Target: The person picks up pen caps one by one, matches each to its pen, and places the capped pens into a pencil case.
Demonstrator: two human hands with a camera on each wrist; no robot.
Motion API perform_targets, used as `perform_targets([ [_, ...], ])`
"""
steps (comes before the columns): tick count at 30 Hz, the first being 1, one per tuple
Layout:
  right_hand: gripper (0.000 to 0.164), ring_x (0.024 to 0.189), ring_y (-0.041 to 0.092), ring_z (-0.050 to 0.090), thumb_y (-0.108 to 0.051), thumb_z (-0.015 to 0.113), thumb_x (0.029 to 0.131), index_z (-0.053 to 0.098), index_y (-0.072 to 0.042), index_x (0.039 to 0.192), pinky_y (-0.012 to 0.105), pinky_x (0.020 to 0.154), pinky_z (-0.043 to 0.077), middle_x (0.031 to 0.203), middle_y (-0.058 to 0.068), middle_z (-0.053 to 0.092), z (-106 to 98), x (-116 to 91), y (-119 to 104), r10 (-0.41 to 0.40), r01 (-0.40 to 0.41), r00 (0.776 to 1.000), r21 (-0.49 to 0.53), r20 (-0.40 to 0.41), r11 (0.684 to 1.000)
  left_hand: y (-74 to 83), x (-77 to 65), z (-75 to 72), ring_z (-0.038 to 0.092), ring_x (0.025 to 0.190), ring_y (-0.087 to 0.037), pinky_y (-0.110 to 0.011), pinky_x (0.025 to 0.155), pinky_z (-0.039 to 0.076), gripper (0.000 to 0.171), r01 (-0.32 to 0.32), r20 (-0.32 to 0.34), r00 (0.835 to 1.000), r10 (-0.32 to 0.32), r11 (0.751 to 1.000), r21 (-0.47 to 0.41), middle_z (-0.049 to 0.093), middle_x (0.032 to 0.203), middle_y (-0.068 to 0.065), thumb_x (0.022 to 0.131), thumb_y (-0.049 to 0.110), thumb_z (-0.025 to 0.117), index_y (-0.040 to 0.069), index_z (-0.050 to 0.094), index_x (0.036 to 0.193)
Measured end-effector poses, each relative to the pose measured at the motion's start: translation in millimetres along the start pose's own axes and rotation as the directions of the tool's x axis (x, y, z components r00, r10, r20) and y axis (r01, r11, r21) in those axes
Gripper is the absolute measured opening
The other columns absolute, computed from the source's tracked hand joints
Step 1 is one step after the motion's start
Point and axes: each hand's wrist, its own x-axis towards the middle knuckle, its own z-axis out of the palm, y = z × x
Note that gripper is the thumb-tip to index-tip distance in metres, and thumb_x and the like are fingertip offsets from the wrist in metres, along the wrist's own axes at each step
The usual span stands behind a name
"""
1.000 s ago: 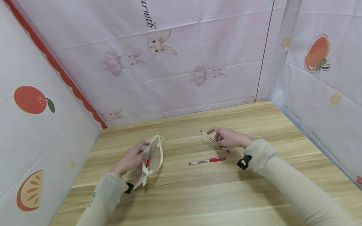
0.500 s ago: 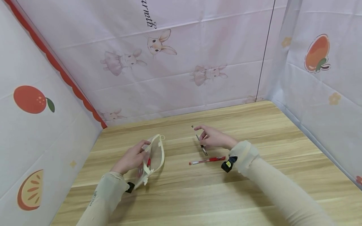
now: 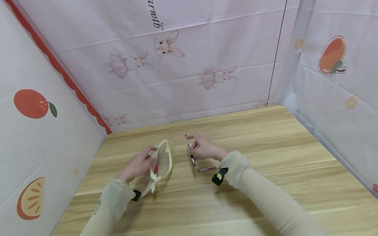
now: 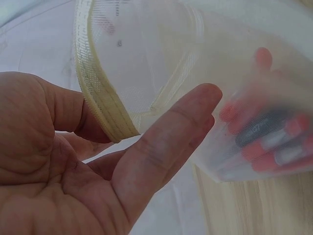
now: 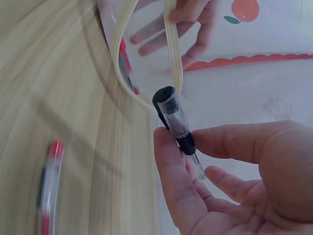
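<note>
My left hand point(image 3: 138, 165) pinches the edge of a translucent mesh zip pouch point(image 4: 161, 54) with pale yellow trim, holding its mouth apart. Several pens point(image 4: 274, 137) with red and black parts show through the mesh in the left wrist view. To the right of the pouch, my right hand point(image 3: 205, 149) holds a clear gel pen point(image 5: 176, 120) with a black cap and black grip between thumb and fingers, tilted above the table. Below that hand lies a red gel pen point(image 3: 207, 169) on the table, its right part hidden behind the wrist camera.
The wood-grain table point(image 3: 189, 209) meets a printed curtain point(image 3: 189, 91) with rabbits at the back. Fruit-printed curtains point(image 3: 339, 95) stand along the left and right sides. A black camera point(image 3: 218, 178) sits on the right wrist, another point(image 3: 136, 195) on the left.
My right hand has carried the black-capped pen leftward, close to the pouch mouth, turning it more upright. The left hand and pouch stay almost in place. The right wrist now covers part of the red pen.
</note>
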Motion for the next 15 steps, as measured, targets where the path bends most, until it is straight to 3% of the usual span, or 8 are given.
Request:
perform_targets([
  [7, 0.070, 0.095, 0.021, 0.066, 0.002, 0.066, 0.099, 0.037, -0.008, 0.163, 0.037, 0.087, 0.066, 0.110, 0.012, 0.061, 19, 10, -5, 0.006, -0.006, 1.000, 0.048, -0.001, 0.999, 0.2, -0.3, 0.1, 0.069, 0.114, -0.034, -0.055, 0.094, 0.058, 0.045, 0.007, -0.003, 1.000, -0.007, 1.000, -0.014, 0.069, 0.132, -0.023, 0.112, 0.017, 0.049, 0.013, 0.046, 0.156],
  [15, 0.073, 0.092, 0.021, 0.067, 0.005, 0.067, 0.098, 0.035, -0.005, 0.163, 0.035, 0.082, 0.066, 0.105, 0.012, 0.063, 38, 21, -7, 0.006, -0.006, 1.000, 0.122, -0.002, 0.992, 0.1, -1.2, 0.8, 0.070, 0.111, -0.035, -0.046, 0.083, 0.062, 0.044, 0.013, 0.001, 1.000, -0.013, 0.999, -0.049, 0.067, 0.133, -0.026, 0.111, 0.016, 0.050, 0.013, 0.047, 0.155],
])
